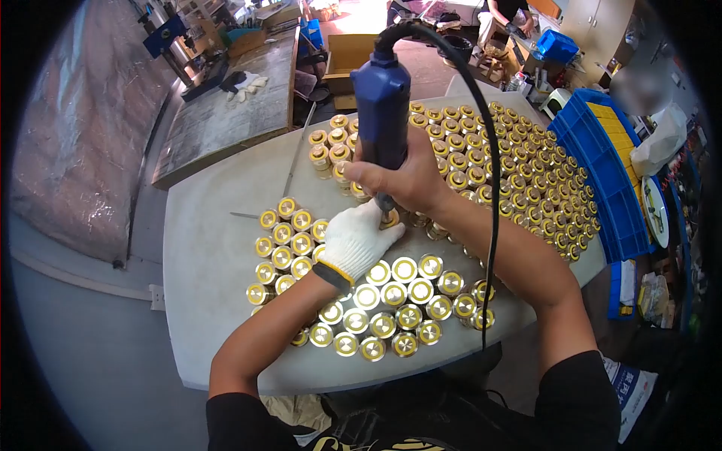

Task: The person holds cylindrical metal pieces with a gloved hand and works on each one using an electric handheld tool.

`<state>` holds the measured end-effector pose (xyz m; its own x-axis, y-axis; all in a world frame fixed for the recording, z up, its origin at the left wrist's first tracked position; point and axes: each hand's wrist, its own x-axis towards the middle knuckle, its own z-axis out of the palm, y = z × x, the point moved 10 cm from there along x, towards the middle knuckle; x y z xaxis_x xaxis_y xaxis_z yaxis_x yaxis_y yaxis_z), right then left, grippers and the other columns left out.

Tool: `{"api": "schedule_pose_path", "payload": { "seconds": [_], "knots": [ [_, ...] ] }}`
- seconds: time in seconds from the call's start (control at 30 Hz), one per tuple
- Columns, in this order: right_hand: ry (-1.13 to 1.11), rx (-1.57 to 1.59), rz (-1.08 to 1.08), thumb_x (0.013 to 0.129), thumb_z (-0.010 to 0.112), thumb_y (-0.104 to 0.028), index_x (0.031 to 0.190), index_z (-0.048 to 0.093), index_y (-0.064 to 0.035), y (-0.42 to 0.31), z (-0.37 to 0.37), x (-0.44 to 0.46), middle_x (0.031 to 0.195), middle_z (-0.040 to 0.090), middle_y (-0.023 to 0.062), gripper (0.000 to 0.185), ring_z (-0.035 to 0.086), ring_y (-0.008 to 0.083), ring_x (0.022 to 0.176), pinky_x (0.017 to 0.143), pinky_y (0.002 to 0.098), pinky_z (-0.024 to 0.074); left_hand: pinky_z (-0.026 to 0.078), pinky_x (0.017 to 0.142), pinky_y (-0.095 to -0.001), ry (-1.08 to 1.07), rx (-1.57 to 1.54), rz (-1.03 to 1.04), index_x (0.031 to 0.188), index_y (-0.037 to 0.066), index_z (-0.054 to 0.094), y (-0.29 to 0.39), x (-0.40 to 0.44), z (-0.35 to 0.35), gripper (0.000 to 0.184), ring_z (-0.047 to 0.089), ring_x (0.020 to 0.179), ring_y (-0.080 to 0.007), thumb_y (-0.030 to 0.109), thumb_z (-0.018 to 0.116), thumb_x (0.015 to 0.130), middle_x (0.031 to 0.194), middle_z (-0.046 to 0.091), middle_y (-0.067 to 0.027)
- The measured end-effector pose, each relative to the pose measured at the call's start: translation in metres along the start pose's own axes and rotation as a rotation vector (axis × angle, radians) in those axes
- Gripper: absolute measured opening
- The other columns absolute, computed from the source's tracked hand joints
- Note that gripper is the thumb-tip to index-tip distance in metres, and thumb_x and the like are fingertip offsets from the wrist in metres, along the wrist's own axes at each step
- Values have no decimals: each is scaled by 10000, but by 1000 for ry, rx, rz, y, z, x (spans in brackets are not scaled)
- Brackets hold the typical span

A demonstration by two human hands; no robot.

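Observation:
My right hand (415, 177) is wrapped round a dark blue corded electric screwdriver (382, 105), held upright with its tip pointing down. Under that tip is a brass cylinder (390, 219), whose top shows beside my left fingers. My left hand (356, 237), in a white knitted glove, closes on this cylinder; the fingertips are partly hidden. Nearer to me stand several cylinders (393, 293) with flat, shiny ringed tops. Beyond my hands, a large group of brass cylinders (517, 182) carries raised knobs on top, and a smaller cluster (320, 154) stands to the left of the screwdriver.
The grey table (214, 301) bears all the cylinders. A black cable (492, 150) loops from the screwdriver past my right forearm. Blue crates (602, 173) line the right edge. At back left is a workbench (248, 98) with gloves (244, 86). Another person (508, 19) sits far back.

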<state>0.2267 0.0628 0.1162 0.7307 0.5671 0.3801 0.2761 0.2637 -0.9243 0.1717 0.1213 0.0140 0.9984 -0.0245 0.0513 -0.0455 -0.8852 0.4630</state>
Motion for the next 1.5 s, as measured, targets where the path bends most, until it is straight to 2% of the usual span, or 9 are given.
{"api": "schedule_pose_path", "payload": {
  "seconds": [0.17, 0.37, 0.7, 0.8, 0.97, 1.1, 1.23, 1.33, 1.5],
  "knots": [
    [11, -147, -190, 790, 807, -177, 849, 635, -49, -18, 7, -5, 696, 636, 9, 222, 600, 72, 582, 546, 246, 482, 550, 703, -522, -52, -7, 13, 927, 52, 703, -4, 4, 13, 392, 698, 774, -394, 431, 710, 828, 792, 702, -202],
    [29, -23, -24, 803, 811, -167, 848, 630, -43, 2, 4, -4, 660, 618, 10, 224, 586, 79, 539, 514, 247, 476, 552, 709, -515, -21, 1, 11, 989, 59, 687, -2, 2, 6, 419, 699, 788, -393, 441, 710, 819, 824, 710, -204],
    [79, 40, -30, 817, 806, -159, 830, 619, -49, 3, -1, -11, 659, 609, 14, 217, 585, 87, 535, 493, 257, 470, 554, 723, -513, -20, -1, 10, 1007, 52, 677, -2, 3, 8, 445, 699, 801, -399, 451, 713, 814, 836, 715, -208],
    [75, 70, -23, 826, 806, -173, 842, 619, -48, 5, 4, -11, 668, 614, 6, 226, 586, 79, 548, 501, 249, 467, 553, 724, -474, -10, -16, 8, 962, -13, 727, -2, 3, 8, 470, 703, 794, -392, 432, 726, 811, 846, 708, -237],
    [445, -116, -192, 843, 806, -189, 909, 628, -50, -7, -11, -26, 707, 631, -20, 236, 588, 46, 605, 547, 235, 477, 551, 710, -513, -11, 40, 34, 986, 38, 693, 3, 3, 9, 426, 699, 793, -394, 431, 706, 823, 835, 712, -221],
    [542, -220, -303, 831, 822, -212, 911, 638, -43, -12, -11, -33, 712, 646, -7, 263, 594, 49, 600, 548, 234, 486, 553, 715, -506, -22, 111, 114, 969, 32, 695, 2, 7, 16, 406, 698, 795, -396, 412, 705, 825, 841, 710, -227],
    [469, -259, -99, 789, 856, -325, 904, 683, -30, -7, -26, -15, 730, 698, 45, 361, 660, 127, 607, 584, 303, 540, 555, 752, -495, -14, 37, 82, 984, 28, 699, 7, 4, 6, 397, 698, 823, -398, 385, 702, 811, 857, 711, -232],
    [525, 102, -123, 819, 854, -351, 766, 616, -79, -38, -52, -11, 609, 601, -14, 365, 564, 70, 489, 486, 228, 467, 534, 839, -480, -194, 7, 214, 1137, 45, 682, 28, -1, 4, 479, 692, 902, -398, 411, 681, 828, 937, 716, -232],
    [512, 146, -149, 879, 798, -333, 870, 592, -48, -37, -85, 11, 696, 618, 61, 352, 605, 151, 545, 531, 282, 519, 534, 821, -475, -376, -79, 341, 995, 66, 723, 52, -11, 16, 454, 689, 880, -391, 487, 572, 920, 921, 709, -224]
  ]
}}
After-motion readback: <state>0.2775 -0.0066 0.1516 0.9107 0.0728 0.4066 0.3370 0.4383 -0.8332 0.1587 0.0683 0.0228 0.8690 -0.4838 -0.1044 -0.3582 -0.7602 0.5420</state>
